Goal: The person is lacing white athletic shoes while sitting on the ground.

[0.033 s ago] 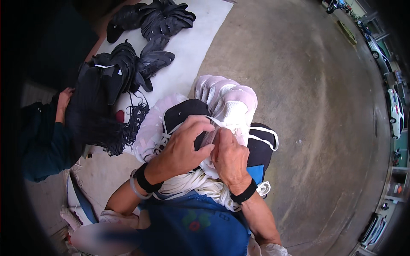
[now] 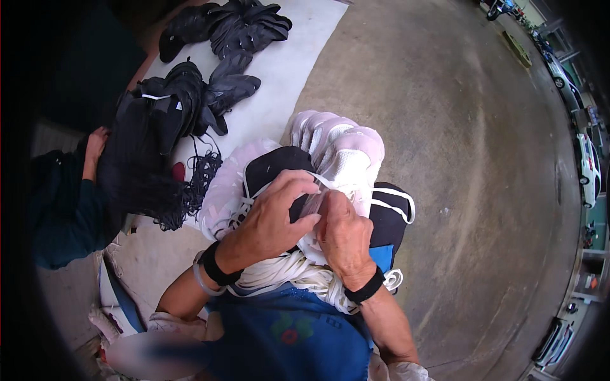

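Your left hand [image 2: 270,219] and right hand [image 2: 343,238] meet in your lap, just above the blue apron [image 2: 292,333]. Both work on the white shoe upper [image 2: 346,168] that lies directly beyond the knuckles, on the far side of the hands.

Hand state: the left hand is curled, with its fingertips [image 2: 311,219] pressed toward the right hand. The right hand is closed, with its thumb and fingers pinched at the point where a white lace [image 2: 330,185] crosses. Both hands appear clamped on the lace; the exact pinch is hidden by the knuckles.

Key relation: the upper's long axis runs from the hands away toward the far side, tilted slightly right. The toe end is far; the open end is near, under your fingers. Both hands touch it; the right hand is nearer its centre line, the left hand sits over a black upper [image 2: 273,168] just to its left.

A bundle of white laces [image 2: 289,270] lies below the wrists, touching the apron. A second black upper [image 2: 391,213] lies just right of the right hand.

Further left, another person's sleeve [image 2: 60,216] reaches toward a pile of black uppers [image 2: 171,108] on a white sheet [image 2: 286,76] spread on the concrete floor [image 2: 464,159].
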Demonstrator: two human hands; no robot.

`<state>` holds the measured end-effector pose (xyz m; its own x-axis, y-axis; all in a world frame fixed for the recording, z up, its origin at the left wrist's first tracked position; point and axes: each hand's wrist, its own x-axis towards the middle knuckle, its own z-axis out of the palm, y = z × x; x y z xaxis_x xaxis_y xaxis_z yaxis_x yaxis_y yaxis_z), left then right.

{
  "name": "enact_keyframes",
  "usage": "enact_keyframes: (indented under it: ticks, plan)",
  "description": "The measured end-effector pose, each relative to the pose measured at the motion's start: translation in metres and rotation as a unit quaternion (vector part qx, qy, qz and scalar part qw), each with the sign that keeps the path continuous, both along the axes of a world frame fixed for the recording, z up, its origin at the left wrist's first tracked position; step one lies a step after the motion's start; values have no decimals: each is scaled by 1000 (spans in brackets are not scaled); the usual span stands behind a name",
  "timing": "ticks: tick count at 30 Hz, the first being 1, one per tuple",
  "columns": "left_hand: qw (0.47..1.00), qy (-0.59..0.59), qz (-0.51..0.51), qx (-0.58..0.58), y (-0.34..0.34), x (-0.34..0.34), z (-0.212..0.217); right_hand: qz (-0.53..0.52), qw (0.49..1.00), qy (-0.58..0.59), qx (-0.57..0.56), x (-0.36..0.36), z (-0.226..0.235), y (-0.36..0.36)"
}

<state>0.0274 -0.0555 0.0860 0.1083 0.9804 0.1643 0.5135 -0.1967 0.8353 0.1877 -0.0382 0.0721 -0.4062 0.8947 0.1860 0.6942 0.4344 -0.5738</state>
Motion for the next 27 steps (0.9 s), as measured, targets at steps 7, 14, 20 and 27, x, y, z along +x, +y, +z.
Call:
enact_keyframes:
  ticks: [7,14,20,27]
  plan:
    - [997,58,25,47,-8,3,2,-3,999,32,7,3,6,2]
    - [990,120,44,-65,-12,17,-2,8,999,39,-10,3,-2,13]
    - [988,131,49,-67,-7,21,-6,-9,996,89,-22,8,0,12]
    - [996,57,61,-8,-18,6,12,-70,891,217,-392,36,30,6]
